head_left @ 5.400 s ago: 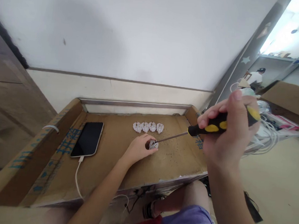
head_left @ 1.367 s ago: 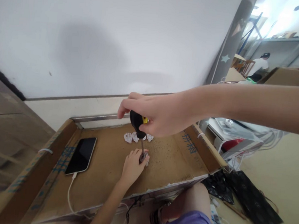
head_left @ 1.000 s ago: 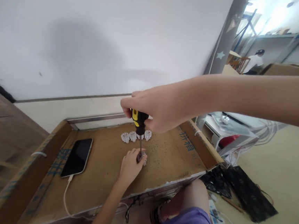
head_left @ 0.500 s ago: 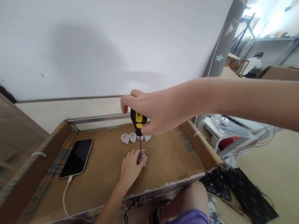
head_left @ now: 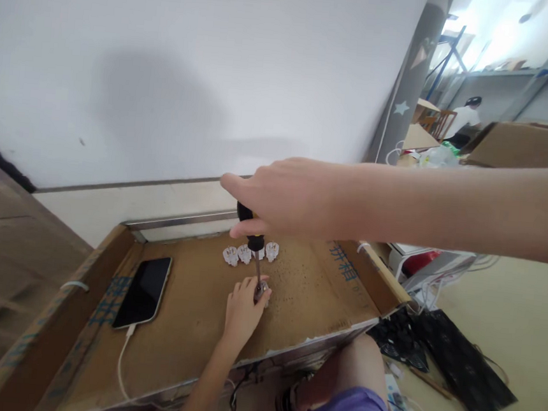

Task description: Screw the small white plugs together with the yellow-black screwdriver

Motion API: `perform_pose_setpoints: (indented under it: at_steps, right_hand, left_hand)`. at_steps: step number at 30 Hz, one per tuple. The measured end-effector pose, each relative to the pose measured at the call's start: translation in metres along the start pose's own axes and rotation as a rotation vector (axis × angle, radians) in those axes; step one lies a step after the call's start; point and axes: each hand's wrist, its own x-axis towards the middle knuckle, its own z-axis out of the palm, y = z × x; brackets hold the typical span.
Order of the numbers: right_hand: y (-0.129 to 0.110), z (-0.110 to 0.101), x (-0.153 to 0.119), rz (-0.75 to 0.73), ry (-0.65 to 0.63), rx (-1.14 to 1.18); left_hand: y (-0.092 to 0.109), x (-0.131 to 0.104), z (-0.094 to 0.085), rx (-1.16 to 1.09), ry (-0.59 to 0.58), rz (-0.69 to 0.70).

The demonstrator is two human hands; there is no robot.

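My right hand (head_left: pixel 274 199) is wrapped round the black and yellow handle of a screwdriver (head_left: pixel 258 265), which points down nearly upright. Its tip meets a small clear plug-like part (head_left: pixel 261 289) on the cardboard. The fingers of my left hand (head_left: pixel 245 305) pinch that part and partly hide it, so the exact contact of the tip cannot be made out. Behind it stands a row of several clear white plug pieces (head_left: pixel 244 253) with metal pins, some partly hidden by the screwdriver.
A cardboard-lined tray (head_left: pixel 187 326) with raised sides holds the work. At its left lies a phone (head_left: pixel 143 292) with a white cable (head_left: pixel 121 361). A white wall (head_left: pixel 168 94) rises behind. Black plastic sheeting (head_left: pixel 466 363) lies on the floor at right; a person (head_left: pixel 466 117) sits far back.
My right hand has turned round the screwdriver handle, its thumb side rolling over and the wrist dropping slightly. My left hand keeps its pinch on the part. The view has shifted a little.
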Motion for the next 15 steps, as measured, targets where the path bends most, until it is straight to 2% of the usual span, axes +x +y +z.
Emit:
perform_pose_setpoints:
  at_steps: [3, 5, 6, 10, 14, 15]
  right_hand:
    - [0.0, -0.0035, 0.002, -0.082, -0.181, 0.044]
    - [-0.0014, -0.0071, 0.0031, -0.079, -0.263, 0.083]
    - [-0.0024, -0.0082, 0.0034, -0.062, -0.261, 0.083]
    - [-0.0046, -0.0075, 0.0014, 0.007, -0.107, 0.009]
    - [-0.0053, -0.0048, -0.0035, -0.063, -0.215, 0.073]
    - [-0.0059, -0.0041, -0.0045, -0.058, -0.194, 0.073]
  left_hand:
    - [0.0017, 0.0004, -0.0013, 0.01, -0.014, -0.012]
    - [0.0018, 0.0008, -0.002, 0.029, -0.02, -0.009]
    - [0.0016, 0.001, -0.0022, 0.04, -0.021, -0.006]
    - [0.0014, 0.0013, -0.0021, 0.059, -0.008, 0.003]
    - [0.0026, 0.0015, -0.0029, 0.059, -0.007, -0.001]
    - [0.003, 0.0016, -0.0034, 0.058, -0.013, -0.003]
